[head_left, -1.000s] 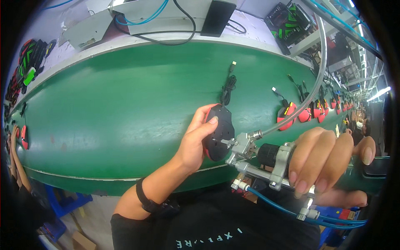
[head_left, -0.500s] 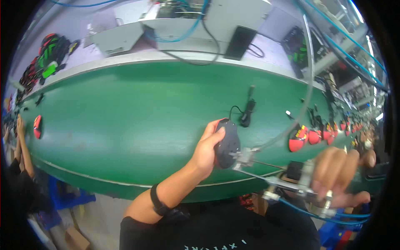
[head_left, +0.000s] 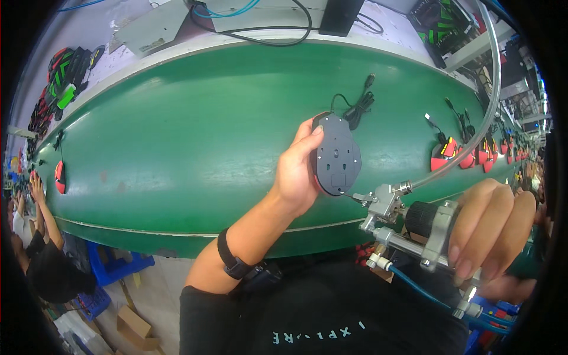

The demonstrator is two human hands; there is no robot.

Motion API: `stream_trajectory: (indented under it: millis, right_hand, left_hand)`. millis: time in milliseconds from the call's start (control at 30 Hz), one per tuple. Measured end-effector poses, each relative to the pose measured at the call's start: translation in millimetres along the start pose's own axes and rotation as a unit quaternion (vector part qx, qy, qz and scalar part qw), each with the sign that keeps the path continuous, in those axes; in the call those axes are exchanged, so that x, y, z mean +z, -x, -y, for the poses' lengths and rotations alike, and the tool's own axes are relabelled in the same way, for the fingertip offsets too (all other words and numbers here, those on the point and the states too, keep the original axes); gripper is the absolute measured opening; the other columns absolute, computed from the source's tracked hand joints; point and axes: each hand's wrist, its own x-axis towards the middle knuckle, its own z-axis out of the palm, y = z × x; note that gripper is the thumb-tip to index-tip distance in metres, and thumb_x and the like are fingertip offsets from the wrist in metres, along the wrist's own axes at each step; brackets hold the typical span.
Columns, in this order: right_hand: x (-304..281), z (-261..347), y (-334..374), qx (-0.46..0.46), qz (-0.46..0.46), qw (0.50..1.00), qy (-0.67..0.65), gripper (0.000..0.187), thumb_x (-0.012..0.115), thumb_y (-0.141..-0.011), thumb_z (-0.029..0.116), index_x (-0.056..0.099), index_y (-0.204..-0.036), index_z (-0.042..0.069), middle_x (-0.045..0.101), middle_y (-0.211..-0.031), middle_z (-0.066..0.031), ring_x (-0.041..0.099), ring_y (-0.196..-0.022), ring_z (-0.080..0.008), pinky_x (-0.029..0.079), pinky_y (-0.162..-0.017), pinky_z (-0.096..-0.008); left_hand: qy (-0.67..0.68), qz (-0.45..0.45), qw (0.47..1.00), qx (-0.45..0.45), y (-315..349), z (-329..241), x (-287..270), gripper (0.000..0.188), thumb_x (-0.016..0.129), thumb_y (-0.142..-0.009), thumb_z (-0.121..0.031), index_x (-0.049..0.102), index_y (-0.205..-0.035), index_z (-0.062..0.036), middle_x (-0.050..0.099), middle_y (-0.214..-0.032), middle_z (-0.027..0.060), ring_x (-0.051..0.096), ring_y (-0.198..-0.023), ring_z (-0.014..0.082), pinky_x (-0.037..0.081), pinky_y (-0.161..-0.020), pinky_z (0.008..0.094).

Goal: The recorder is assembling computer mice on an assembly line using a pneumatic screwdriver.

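Observation:
In my left hand (head_left: 297, 168) is a computer mouse (head_left: 336, 142), its dark underside facing up and a red edge showing. The thumb lies over the mouse's edge, with the other fingers beneath. Its bundled black cable (head_left: 358, 112) rests on the green belt just beyond it. My right hand (head_left: 492, 228) is wrapped around a metal pneumatic screwdriver (head_left: 384, 204) with a black knob, a clear feed hose and blue air lines. The thin tip of the tool is at the small hole in the mouse's near end; whether it touches cannot be made out.
More red mice (head_left: 444, 155) with cables lie along the belt (head_left: 207, 148) to the right. One red mouse (head_left: 60, 177) lies far left, near a co-worker's hands (head_left: 38, 189). The clear hose (head_left: 493, 77) arches over the right side. Grey metal housings stand behind the belt.
The mouse and my left hand appear higher in the view, as do the belt and surroundings. The screwdriver remains at the mouse's near end, with its tip now in sharper view.

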Motion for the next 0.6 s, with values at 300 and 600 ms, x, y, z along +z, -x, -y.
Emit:
stream_trajectory:
  millis: [300, 600]
  right_hand:
    - [3, 11, -10, 0.034, 0.048, 0.998, 0.036, 0.046, 0.067, -0.093, 0.030, 0.044, -0.124, 0.003, 0.058, -0.076, -0.0026, 0.064, -0.061, -0.0134, 0.057, -0.054, -0.0235]
    - [15, -17, -1, -0.057, -0.007, 0.998, -0.032, 0.051, 0.069, -0.092, 0.034, 0.040, -0.120, 0.003, 0.061, -0.071, -0.0045, 0.063, -0.052, -0.0179, 0.054, -0.045, -0.0278]
  left_hand:
    - [0.015, 0.015, 1.000, -0.008, 9, -1, 7, 0.042, 0.040, -0.100, -0.027, 0.042, -0.136, -0.0058, 0.058, -0.126, 0.0209, 0.059, -0.115, 0.0291, 0.049, -0.099, 0.0444]
    - [0.009, -0.006, 1.000, -0.002, 11, -5, 10, 0.043, 0.038, -0.103, -0.028, 0.040, -0.139, -0.0058, 0.057, -0.128, 0.0196, 0.059, -0.115, 0.0280, 0.049, -0.099, 0.0439]
